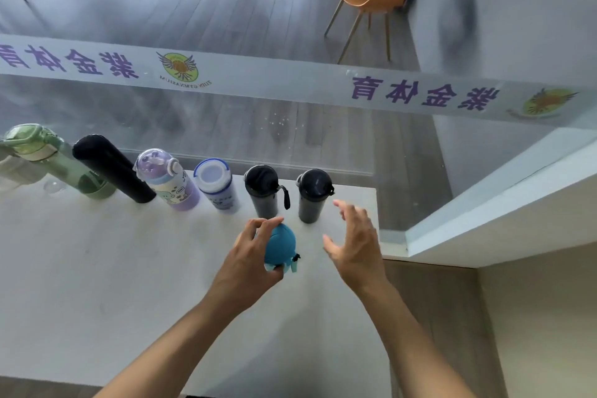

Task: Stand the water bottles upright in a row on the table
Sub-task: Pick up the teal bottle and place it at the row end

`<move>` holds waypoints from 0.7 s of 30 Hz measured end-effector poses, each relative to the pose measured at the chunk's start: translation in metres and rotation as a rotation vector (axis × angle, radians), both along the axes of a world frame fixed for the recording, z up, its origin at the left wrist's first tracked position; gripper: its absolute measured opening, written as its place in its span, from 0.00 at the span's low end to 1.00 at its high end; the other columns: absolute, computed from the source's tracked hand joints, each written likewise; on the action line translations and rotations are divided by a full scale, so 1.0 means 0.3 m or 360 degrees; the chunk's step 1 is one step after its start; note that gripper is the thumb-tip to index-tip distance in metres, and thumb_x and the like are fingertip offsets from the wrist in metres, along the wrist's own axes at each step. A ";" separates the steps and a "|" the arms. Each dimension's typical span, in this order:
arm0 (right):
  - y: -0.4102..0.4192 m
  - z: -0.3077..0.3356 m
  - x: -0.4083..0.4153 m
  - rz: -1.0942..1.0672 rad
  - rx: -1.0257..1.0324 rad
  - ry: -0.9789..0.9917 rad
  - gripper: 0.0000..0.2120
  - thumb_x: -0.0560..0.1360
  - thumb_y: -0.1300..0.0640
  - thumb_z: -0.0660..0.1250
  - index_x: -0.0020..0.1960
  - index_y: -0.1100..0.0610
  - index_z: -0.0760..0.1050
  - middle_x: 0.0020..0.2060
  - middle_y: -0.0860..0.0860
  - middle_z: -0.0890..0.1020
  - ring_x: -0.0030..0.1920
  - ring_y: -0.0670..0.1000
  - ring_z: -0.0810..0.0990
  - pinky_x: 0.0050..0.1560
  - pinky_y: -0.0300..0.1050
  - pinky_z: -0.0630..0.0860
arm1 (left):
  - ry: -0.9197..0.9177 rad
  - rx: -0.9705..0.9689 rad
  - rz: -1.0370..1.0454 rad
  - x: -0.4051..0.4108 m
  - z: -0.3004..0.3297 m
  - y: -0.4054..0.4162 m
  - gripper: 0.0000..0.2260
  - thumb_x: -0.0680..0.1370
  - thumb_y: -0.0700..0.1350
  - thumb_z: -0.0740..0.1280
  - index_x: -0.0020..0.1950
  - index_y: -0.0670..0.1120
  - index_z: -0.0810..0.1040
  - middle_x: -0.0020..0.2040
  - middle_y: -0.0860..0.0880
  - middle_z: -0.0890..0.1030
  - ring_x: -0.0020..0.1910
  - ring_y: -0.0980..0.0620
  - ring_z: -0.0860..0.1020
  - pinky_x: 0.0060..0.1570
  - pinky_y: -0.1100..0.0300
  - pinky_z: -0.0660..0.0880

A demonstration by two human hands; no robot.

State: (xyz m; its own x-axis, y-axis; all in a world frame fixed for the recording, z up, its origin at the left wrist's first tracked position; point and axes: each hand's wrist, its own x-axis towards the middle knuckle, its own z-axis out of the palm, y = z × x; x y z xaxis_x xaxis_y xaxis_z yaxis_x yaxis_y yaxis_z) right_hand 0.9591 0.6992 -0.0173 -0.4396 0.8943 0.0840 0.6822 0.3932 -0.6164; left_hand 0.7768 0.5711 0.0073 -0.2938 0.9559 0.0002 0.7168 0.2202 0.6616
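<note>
Teal bottle [280, 244] looks like rigid plastic, smooth domed lid, probably light; we'd judge the lid slick, so grip low on the body, not the cap. Our left hand [248, 255] has fingers and thumb curled round it, bottle at its 2 o'clock. Our right hand [353, 242] hangs spread, holding nothing, bottle at its 9 o'clock. It stands on the table [97, 268], near six bottles [213, 184] in a row at 12 o'clock.

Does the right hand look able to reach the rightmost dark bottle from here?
Probably yes. The right hand is open and holds nothing, just beside the rightmost dark bottle, with bare table between them.
</note>
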 end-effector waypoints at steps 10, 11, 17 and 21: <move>-0.147 -0.108 0.119 -0.0040 -0.0589 0.0303 0.31 0.67 0.45 0.79 0.65 0.44 0.68 0.55 0.41 0.75 0.55 0.47 0.77 0.55 0.45 0.81 | -0.0126 -0.0051 -0.0462 0.178 0.029 0.152 0.37 0.68 0.53 0.77 0.72 0.60 0.61 0.65 0.57 0.68 0.58 0.55 0.73 0.56 0.64 0.73; -0.131 -0.107 0.127 -0.0090 -0.0584 0.0326 0.30 0.67 0.49 0.80 0.63 0.45 0.69 0.53 0.42 0.75 0.53 0.46 0.78 0.53 0.43 0.81 | -0.0141 -0.0069 -0.0530 0.184 0.039 0.173 0.37 0.69 0.55 0.76 0.73 0.59 0.61 0.66 0.56 0.68 0.59 0.56 0.72 0.58 0.66 0.71; 0.049 -0.123 0.184 -0.0645 -0.0654 0.0490 0.32 0.62 0.55 0.85 0.61 0.49 0.72 0.55 0.51 0.73 0.51 0.49 0.77 0.55 0.40 0.76 | 0.0509 0.0237 -0.0334 0.073 0.063 0.412 0.28 0.73 0.53 0.68 0.72 0.49 0.68 0.69 0.45 0.70 0.65 0.41 0.68 0.64 0.48 0.67; 0.168 -0.123 0.200 -0.0616 -0.0686 0.0501 0.35 0.63 0.58 0.84 0.66 0.54 0.73 0.57 0.52 0.78 0.55 0.48 0.78 0.57 0.41 0.75 | 0.0767 -0.0149 -0.0340 0.024 0.023 0.513 0.35 0.73 0.54 0.70 0.77 0.53 0.59 0.75 0.42 0.62 0.71 0.38 0.62 0.67 0.43 0.65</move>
State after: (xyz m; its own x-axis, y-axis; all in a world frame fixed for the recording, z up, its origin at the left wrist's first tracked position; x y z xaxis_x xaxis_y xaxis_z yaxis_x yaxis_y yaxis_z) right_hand 1.0192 0.7497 -0.0542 -0.0925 0.9650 -0.2452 0.4862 -0.1711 -0.8569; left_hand 0.7840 0.7250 0.0142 -0.0806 0.9967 -0.0009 0.9698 0.0786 0.2310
